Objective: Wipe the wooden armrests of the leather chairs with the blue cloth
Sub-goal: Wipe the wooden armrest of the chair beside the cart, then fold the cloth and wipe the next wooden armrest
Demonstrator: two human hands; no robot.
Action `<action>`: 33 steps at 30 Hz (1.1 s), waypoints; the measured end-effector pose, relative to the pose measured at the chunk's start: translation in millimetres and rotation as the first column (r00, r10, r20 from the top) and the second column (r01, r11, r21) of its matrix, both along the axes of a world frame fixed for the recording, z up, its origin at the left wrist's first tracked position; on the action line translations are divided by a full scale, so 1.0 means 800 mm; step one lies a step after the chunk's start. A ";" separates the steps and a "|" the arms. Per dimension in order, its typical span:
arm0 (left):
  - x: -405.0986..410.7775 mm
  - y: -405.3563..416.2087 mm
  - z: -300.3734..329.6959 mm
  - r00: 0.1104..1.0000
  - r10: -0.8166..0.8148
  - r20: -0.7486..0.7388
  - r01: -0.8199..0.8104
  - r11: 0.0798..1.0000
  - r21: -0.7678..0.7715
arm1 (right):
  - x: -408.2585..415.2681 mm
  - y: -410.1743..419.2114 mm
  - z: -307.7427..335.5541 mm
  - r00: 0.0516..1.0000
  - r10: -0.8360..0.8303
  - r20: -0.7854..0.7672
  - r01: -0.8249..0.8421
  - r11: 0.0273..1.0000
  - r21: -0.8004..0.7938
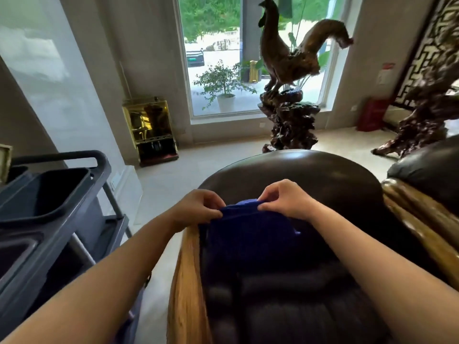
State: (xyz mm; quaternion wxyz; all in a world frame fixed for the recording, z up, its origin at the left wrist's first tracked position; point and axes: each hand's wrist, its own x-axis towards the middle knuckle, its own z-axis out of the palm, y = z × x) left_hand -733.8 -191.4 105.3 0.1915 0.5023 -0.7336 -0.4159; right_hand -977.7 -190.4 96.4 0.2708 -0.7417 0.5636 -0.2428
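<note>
Nearest, at the bottom: dark padded leather chair seat [285,301], with a long honey-coloured wooden armrest [186,281] running up its left edge. Above that, draped over the seat — deep blue terry cloth [248,234], top edge pinched at both ends. Left hand [198,207] curled round the left corner, right hand [285,199] pinching the right, fingers bent on both. Off to the left, grey plastic cleaning cart with bins [49,207]. Behind the hands, rounded dark leather backrest [310,175]; second wooden armrest [422,219] at right, blurry. Further back — shiny gold cabinet [149,130], big carved wooden rooster statue [288,70], tall window [211,58] with a potted plant [223,88] outside.
</note>
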 end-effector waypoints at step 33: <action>-0.682 0.274 0.031 0.904 -0.425 0.047 0.428 0.900 -0.081 | -0.652 0.429 0.034 0.924 -0.381 0.042 0.381 0.925 0.003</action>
